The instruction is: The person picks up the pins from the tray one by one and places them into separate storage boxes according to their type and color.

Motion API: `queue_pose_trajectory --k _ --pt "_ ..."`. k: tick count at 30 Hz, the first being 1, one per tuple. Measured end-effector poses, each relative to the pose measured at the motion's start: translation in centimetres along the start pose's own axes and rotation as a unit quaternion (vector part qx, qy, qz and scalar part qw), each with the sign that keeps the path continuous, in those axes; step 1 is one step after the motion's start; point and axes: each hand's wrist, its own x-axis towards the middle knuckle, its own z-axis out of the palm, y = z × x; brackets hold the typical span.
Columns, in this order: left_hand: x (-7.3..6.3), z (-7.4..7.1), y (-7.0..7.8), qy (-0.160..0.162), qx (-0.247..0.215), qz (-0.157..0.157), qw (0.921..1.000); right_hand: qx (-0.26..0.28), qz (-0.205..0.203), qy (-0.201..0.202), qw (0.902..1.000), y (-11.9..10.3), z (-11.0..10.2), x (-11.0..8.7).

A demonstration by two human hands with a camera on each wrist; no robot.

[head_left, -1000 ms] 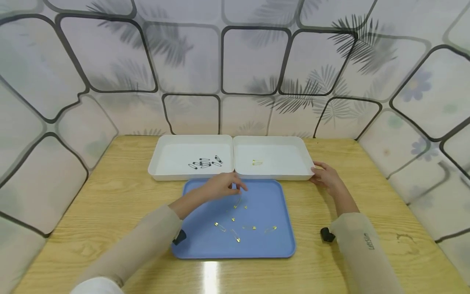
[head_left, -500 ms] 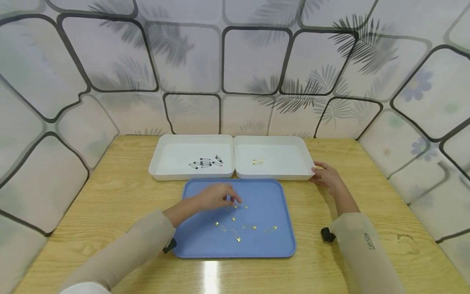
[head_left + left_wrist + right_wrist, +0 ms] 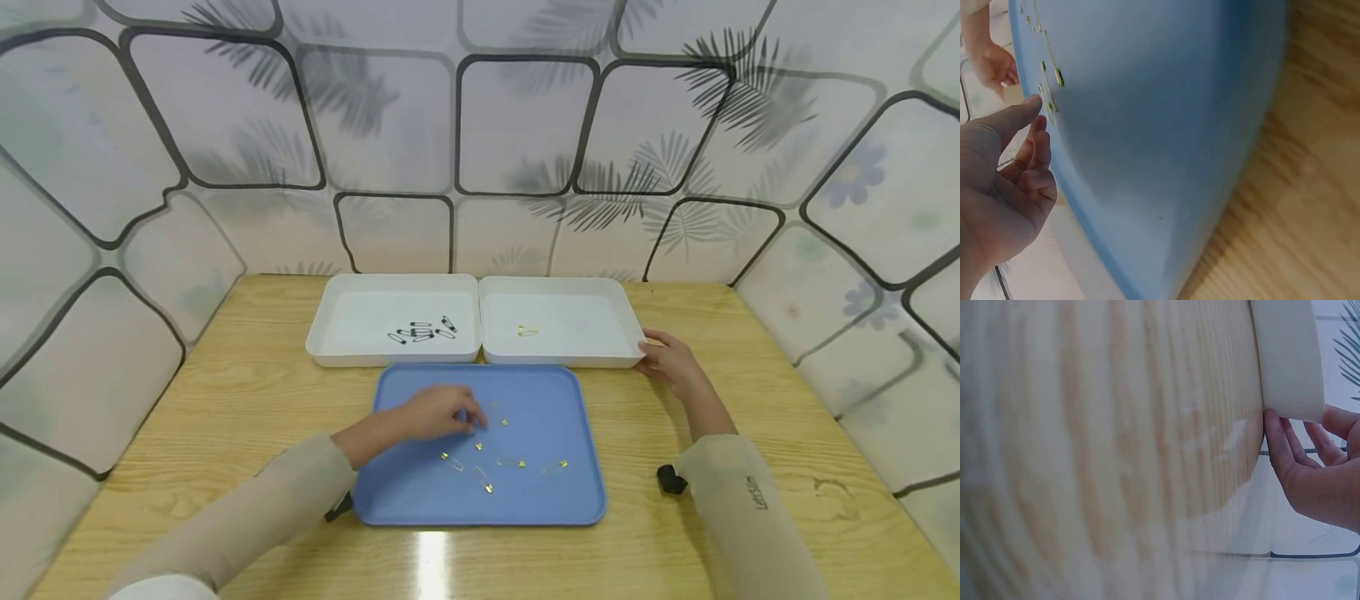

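Note:
My left hand (image 3: 442, 412) is low over the blue tray (image 3: 405, 504), its fingertips among gold safety pins. In the left wrist view, the thumb and bent fingers of this hand (image 3: 1007, 181) stand slightly apart beside a gold safety pin (image 3: 1054, 107); whether they touch it is hard to tell. Several more gold safety pins lie scattered on the tray, including one (image 3: 512, 463) near the middle. My right hand (image 3: 670, 364) holds the near right corner of the right white tray (image 3: 570, 362), with the thumb at the rim and the fingers lower on the wall (image 3: 1291, 362).
The left white tray (image 3: 360, 360) contains several black safety pins (image 3: 422, 332). A few gold safety pins (image 3: 528, 332) lie in the right white tray. Both stand side by side behind the blue tray on a wooden table (image 3: 247, 400); a patterned cloth (image 3: 397, 117) surrounds it.
My left hand has moved back from the blue tray's far edge and lowered towards the pins, now covering one that was visible. My right hand stays at the white tray's corner.

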Motion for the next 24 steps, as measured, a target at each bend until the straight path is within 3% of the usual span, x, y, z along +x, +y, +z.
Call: queue_pose_trajectory --k 24 --pt "-0.35 0.21 -0.26 -0.011 0.006 -0.007 0.9999 0.002 0.000 0.003 1.0000 -0.14 0.12 -0.13"
